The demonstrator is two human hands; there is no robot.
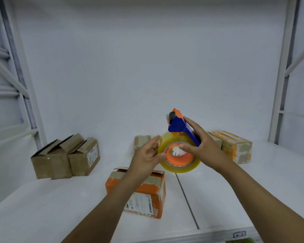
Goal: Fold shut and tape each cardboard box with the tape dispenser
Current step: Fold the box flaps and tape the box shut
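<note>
Blue-and-orange tape dispenser (178, 127) raised, orange box (153, 190) flaps ajar beneath, three brown boxes (65, 156) open left

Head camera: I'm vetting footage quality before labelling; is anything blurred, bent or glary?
Head view: the wide angle tilts the shelf uprights at both edges; light is flat and bluish, shadows faint; the left hand and the orange box label are soft; the tape dispenser shows mild sheen on its roll, no harsh glare.
</note>
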